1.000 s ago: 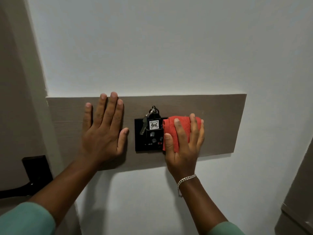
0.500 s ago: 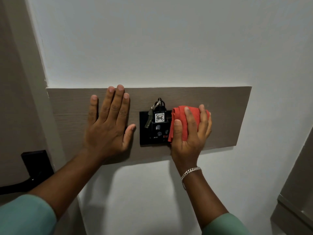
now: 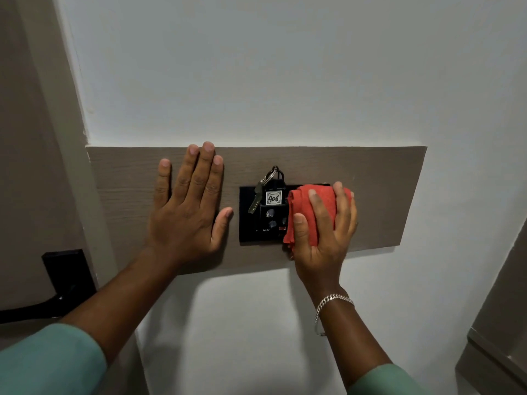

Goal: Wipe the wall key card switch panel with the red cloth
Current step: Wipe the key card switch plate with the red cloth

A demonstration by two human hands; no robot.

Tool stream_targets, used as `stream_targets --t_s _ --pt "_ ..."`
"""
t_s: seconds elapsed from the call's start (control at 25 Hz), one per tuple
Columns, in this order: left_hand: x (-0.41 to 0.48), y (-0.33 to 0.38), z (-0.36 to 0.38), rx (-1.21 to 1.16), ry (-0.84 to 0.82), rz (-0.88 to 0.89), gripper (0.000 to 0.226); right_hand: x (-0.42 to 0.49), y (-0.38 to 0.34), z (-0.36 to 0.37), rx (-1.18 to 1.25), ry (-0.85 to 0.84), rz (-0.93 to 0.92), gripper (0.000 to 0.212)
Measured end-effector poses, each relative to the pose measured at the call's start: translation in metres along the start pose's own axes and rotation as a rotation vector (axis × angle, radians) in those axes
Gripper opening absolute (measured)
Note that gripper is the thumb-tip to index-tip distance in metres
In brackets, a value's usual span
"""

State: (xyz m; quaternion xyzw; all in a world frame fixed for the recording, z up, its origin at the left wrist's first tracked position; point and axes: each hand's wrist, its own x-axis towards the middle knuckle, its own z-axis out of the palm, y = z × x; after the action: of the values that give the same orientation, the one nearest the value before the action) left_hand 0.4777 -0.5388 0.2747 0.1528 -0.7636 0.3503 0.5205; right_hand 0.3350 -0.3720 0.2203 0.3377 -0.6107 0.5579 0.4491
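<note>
A black key card switch panel (image 3: 249, 229) is set in a brown wooden strip (image 3: 379, 195) on the white wall. A black key tag labelled 406 (image 3: 273, 198) with a metal key (image 3: 255, 198) sits in its slot. My right hand (image 3: 325, 232) presses a bunched red cloth (image 3: 306, 212) against the panel's right part, which it covers. My left hand (image 3: 188, 212) lies flat on the wooden strip, fingers spread, just left of the panel.
A door with a black handle plate (image 3: 67, 270) and lever stands at the far left, behind a pale door frame (image 3: 54, 115). A brown cabinet or door edge (image 3: 496, 332) shows at the lower right.
The view has shifted slightly, so the panel sits a little higher and further right in frame. My right hand with the cloth stays on the panel's right side, and my left hand stays flat.
</note>
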Motion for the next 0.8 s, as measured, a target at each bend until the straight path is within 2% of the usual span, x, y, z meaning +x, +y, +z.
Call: stream_targets --t_s 0.12,0.28,0.44,0.52,0.68,0.8 --pt "0.000 0.000 0.002 -0.001 0.002 -0.001 0.078 0.015 -0.007 0.007 0.043 0.055 0.135 0.037" --pt "0.000 -0.001 0.001 -0.003 0.006 0.004 0.079 -0.002 -0.003 0.004 -0.011 -0.010 0.003 0.037" --pt "0.001 0.000 0.001 0.006 0.000 0.006 0.079 0.003 -0.001 0.004 0.017 0.040 0.117 0.037" --pt "0.001 0.000 0.001 0.004 -0.013 0.006 0.079 0.011 -0.012 0.014 -0.028 0.044 0.093 0.038" --pt "0.000 0.000 -0.001 0.010 -0.006 0.002 0.079 -0.019 0.007 0.000 -0.035 -0.071 -0.009 0.046" --pt "0.001 0.001 0.000 0.014 0.002 0.001 0.079 -0.012 0.010 0.003 0.003 -0.032 0.084 0.046"
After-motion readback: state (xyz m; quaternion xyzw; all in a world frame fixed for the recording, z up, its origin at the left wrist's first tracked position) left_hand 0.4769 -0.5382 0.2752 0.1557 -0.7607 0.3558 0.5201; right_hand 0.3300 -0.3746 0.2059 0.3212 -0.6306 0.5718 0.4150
